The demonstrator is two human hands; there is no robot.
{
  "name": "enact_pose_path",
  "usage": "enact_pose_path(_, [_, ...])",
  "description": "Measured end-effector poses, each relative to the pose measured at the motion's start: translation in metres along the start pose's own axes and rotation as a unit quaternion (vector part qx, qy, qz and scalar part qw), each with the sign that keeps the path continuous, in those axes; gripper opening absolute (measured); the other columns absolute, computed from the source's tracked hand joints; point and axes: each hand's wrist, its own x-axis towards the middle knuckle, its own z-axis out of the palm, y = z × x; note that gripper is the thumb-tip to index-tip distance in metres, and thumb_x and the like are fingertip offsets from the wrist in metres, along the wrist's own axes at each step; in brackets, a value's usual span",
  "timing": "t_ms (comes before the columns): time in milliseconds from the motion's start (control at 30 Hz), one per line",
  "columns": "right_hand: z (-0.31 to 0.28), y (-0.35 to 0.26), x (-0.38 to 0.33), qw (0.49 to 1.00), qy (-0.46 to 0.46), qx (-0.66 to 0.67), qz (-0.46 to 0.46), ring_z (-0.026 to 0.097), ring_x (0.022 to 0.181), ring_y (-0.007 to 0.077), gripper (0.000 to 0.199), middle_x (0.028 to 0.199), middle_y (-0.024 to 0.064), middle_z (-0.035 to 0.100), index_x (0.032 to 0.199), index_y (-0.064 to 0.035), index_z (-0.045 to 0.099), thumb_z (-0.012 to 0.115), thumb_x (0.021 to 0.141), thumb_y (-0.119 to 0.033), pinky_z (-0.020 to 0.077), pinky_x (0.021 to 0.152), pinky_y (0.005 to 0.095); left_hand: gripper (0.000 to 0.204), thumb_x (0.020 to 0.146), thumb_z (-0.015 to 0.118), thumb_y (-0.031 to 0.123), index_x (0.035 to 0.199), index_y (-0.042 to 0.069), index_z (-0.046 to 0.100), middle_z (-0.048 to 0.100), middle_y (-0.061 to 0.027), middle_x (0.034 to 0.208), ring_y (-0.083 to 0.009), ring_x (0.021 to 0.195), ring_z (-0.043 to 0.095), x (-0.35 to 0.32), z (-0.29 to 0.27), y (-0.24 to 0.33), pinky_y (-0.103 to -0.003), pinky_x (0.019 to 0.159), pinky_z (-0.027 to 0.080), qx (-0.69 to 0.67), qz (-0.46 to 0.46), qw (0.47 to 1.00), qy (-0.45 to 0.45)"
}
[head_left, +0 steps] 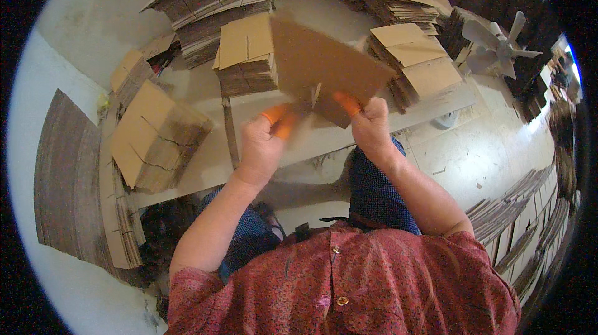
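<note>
A brown cardboard sheet is tilted up in front of me above the low table, with a narrow slot at its lower edge. My right hand is closed on the sheet's lower right edge, an orange cover on its thumb. My left hand grips at the lower left edge beside the slot. Orange covers on its fingers are smeared by motion, and the fingertips are partly hidden. Just behind the sheet on the left is a stack of slotted cardboard pieces.
Another slotted stack leans at the table's left. Cardboard piles stand at the right, with a tall pile at the back. A fan is at far right. More cardboard lies on the floor, and the white table ends before my knees.
</note>
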Motion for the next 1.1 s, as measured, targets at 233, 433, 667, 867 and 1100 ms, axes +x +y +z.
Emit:
enact_pose_path(233, [0.001,0.021,-0.004,0.982,-0.062,-0.174,-0.039,0.059,0.06,0.0272,0.015,0.07,0.0205,0.06,0.087,0.0005,0.061,0.058,0.084,-0.014,0.0464,0.055,0.0354,0.02,0.079,0.066,0.012,0.096,0.002,0.065,0.061,-0.0029,0.067,-0.0078,0.057,0.048,-0.001,0.013,0.004,-0.023,0.052,0.04,-0.093,-0.011,0.995,0.026])
enact_pose_path(433, [-0.004,0.005,-0.004,0.985,-0.032,-0.163,-0.036,0.057,0.059,0.0335,0.012,0.072,0.0221,0.059,0.09,-0.0001,0.06,0.058,0.083,-0.011,0.0452,0.053,0.0358,0.027,0.08,0.065,0.007,0.104,-0.004,0.06,0.065,-0.0102,0.08,-0.0104,0.068,0.057,-0.008,0.008,0.005,-0.024,0.063,0.047,-0.038,-0.08,0.995,-0.041])
enact_pose_path(667, [-0.012,0.048,-0.02,0.974,-0.029,-0.224,-0.031,0.056,0.064,0.0426,0.017,0.067,0.0244,0.057,0.079,-0.0001,0.057,0.059,0.082,-0.017,0.0456,0.053,0.0461,0.022,0.082,0.064,0.019,0.095,0.001,0.065,0.06,0.0016,0.062,-0.0085,0.05,0.044,-0.006,0.02,0.01,-0.025,0.048,0.037,0.004,-0.045,0.998,0.031])
enact_pose_path(867, [-0.025,0.017,-0.017,0.957,-0.038,-0.276,-0.082,0.059,0.074,0.0396,0.019,0.08,0.0219,0.061,0.092,-0.0007,0.059,0.058,0.083,-0.017,0.0475,0.06,0.0432,0.059,0.09,0.035,0.053,0.121,0.005,0.052,0.058,-0.0078,0.112,-0.0154,0.095,0.056,-0.009,0.022,-0.012,-0.023,0.076,0.042,-0.228,-0.124,0.966,0.009])
enact_pose_path(1100, [-0.062,0.043,0.058,0.981,0.168,-0.089,-0.03,0.051,0.103,0.0245,0.038,0.113,0.0167,0.054,0.119,-0.0036,0.049,0.044,0.091,-0.029,0.0438,0.082,0.0333,0.074,0.088,0.021,0.06,0.141,0.009,0.017,0.019,-0.0039,0.145,-0.0188,0.131,0.023,0.016,0.04,-0.027,-0.036,0.107,0.02,-0.427,-0.169,0.886,-0.069])
